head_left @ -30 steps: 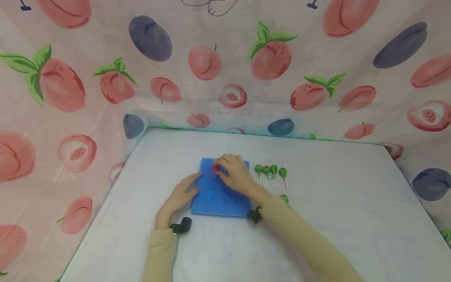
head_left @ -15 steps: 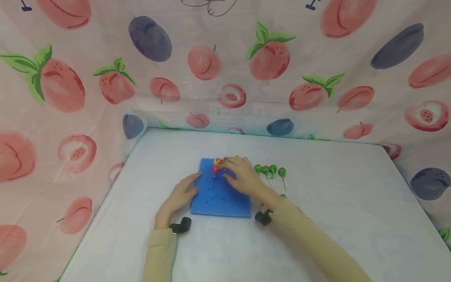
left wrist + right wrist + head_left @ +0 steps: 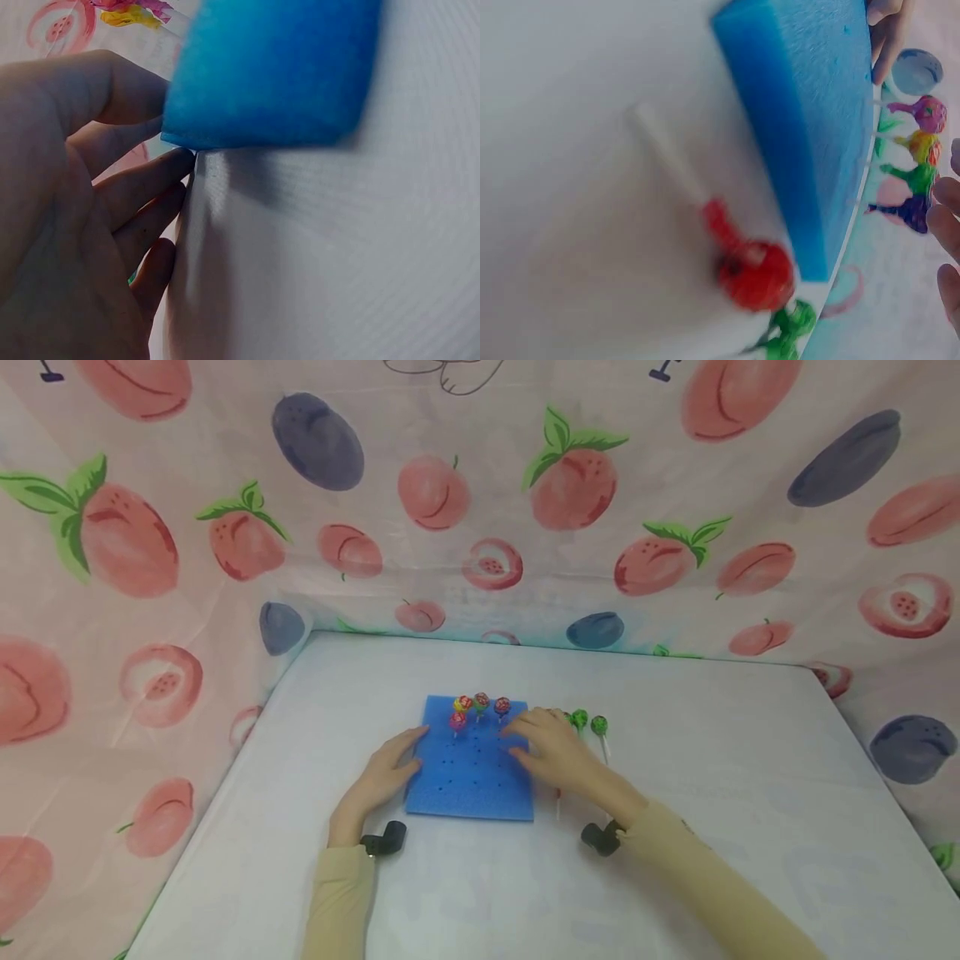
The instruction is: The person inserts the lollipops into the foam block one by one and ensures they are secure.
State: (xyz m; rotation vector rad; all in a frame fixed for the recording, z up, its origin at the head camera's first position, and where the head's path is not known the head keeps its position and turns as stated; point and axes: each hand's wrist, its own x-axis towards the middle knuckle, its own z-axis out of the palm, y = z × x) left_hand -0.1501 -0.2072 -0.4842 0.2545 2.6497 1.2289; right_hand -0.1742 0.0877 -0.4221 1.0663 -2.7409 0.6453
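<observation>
A blue foam block (image 3: 472, 793) with rows of small holes lies on the white table. Along its far side several lollipops stand upright: a pink lollipop (image 3: 457, 721), a yellow-and-red lollipop (image 3: 462, 703), a green-based one (image 3: 481, 701) and a dark purple lollipop (image 3: 904, 213). My left hand (image 3: 386, 774) rests against the block's left edge, fingers loosely extended. Over the right edge hovers my right hand (image 3: 558, 752), its fingers spread and nothing visible between them. Beneath it, a red lollipop (image 3: 756, 276) lies beside the block, mostly hidden in the head view.
Green lollipops (image 3: 599, 725) lie on the table to the right of the block, some partly covered by my right hand. A fruit-printed cloth (image 3: 480, 468) hangs behind and beside the white table (image 3: 712, 760).
My right hand has let go of the pink lollipop and moved right, off the standing lollipops, uncovering them. The left hand has stayed at the block's edge.
</observation>
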